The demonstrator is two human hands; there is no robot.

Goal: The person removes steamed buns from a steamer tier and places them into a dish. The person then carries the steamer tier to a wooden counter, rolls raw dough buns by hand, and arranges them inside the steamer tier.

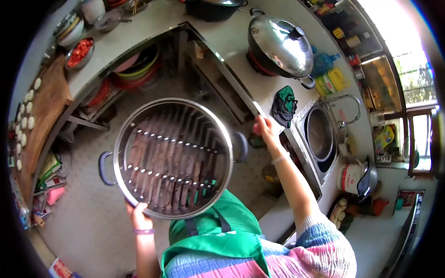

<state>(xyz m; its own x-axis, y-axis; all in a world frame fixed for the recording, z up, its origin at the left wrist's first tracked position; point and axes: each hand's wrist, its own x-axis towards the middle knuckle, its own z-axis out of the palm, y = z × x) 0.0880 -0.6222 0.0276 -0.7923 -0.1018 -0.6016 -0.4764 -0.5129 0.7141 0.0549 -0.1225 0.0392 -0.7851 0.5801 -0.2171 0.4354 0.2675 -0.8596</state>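
The pot [174, 215] is in the middle of the frame, a bit left, held up over the floor [88, 171]. Its open top faces up at the camera, so we look right into it. The pot is round, so its rim has no long side. Its two handles show which way it sits: one [104, 168] points left and a little down, and the other [242, 147] points right. A line from one to the other runs across the frame, rising a bit to the right. Inside, long slots run mostly up and down the frame, and rows of shiny dots cross them, sloping down to the right.

The left hand [137, 214] grips the pot's rim at its lower left. The right hand [268, 129] is right of the pot, at the counter's edge. Its fingers are bent, but I cannot tell if it holds anything.

Just below the pot is a green apron [232, 245]. Up and right of the right hand, a black and green cloth [283, 106] lies on the counter [232, 44]. Above that is a wok [260, 64] with a shiny lid [278, 39]. The sink [320, 134] is at the right.
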